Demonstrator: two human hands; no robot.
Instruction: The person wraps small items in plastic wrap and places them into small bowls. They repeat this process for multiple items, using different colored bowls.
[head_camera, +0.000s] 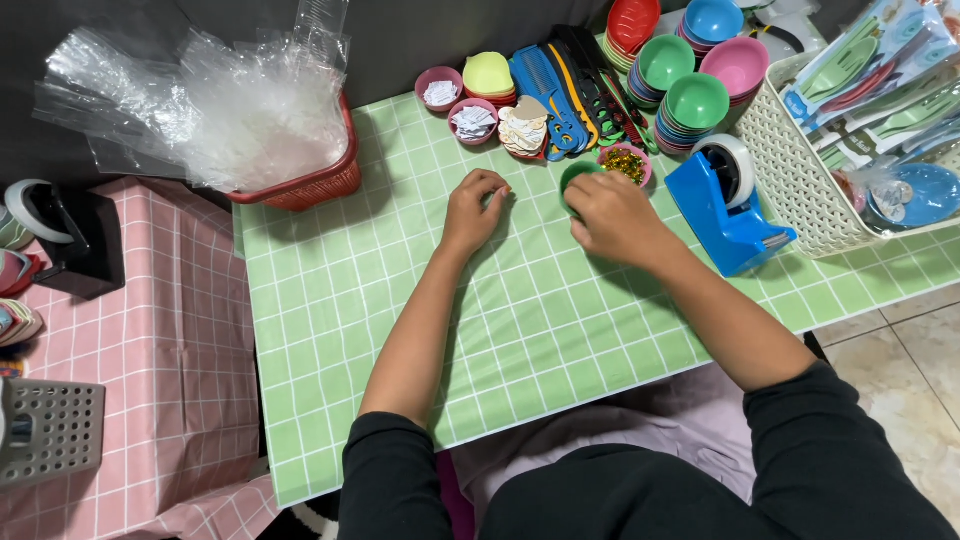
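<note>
My right hand (612, 212) grips a small green bowl (575, 175) on the green checked table (400, 300), covering most of it. My left hand (474, 208) rests on the table just left of it, fingers curled; whether it holds anything I cannot tell. Just beyond the green bowl stands a pink bowl of gold and coloured bits (626, 163). Two pink bowls of white paper pieces (472, 121) and a stack of heart-shaped cards (523, 128) lie further back.
Stacks of coloured bowls (692, 105) and combs (560, 90) line the far edge. A blue tape dispenser (725, 205) and a white basket of packaged spoons (870, 130) stand right. A red basket of plastic bags (300, 180) sits far left, beside a pink table (150, 350).
</note>
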